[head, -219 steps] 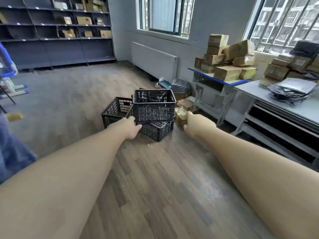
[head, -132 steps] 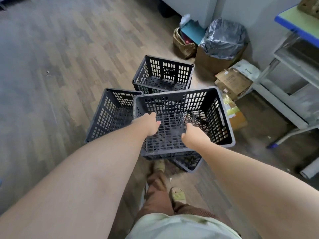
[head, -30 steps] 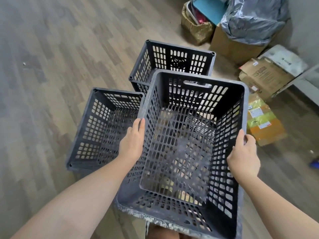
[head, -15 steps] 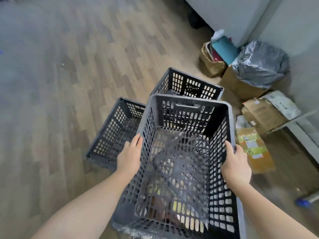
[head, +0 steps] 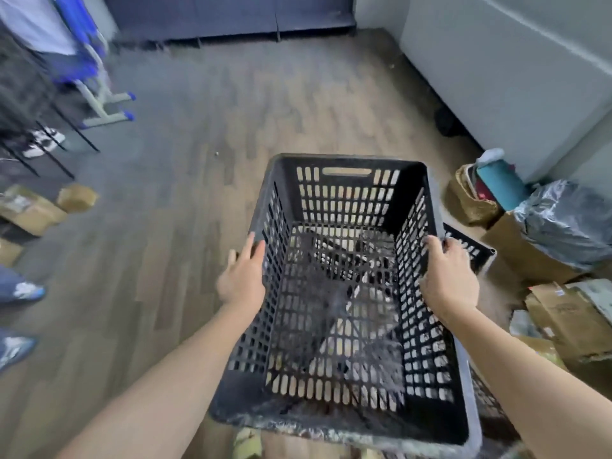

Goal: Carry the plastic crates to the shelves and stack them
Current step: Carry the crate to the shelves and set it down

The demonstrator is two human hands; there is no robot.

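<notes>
A black slotted plastic crate (head: pixel 344 207) is held up in front of me, open side up and empty. My left hand (head: pixel 243 278) grips its left rim and my right hand (head: pixel 447 276) grips its right rim. A corner of another black crate (head: pixel 470 248) on the floor shows past the right side of the held one. The dark base of the shelves (head: pixel 231 14) runs along the far wall at the top of the view.
A white radiator panel (head: pixel 496 77) lines the right wall. Bags, a covered box (head: pixel 563 223) and flattened cardboard (head: pixel 563 313) crowd the floor at right. At left stand a table's legs (head: pixel 102 107), cardboard boxes (head: pixel 29 210) and another person's shoes (head: pixel 20 289).
I have lifted the crate off the others and turned left toward the shelves. The floor crates have slid out of sight behind and to the right of it.
</notes>
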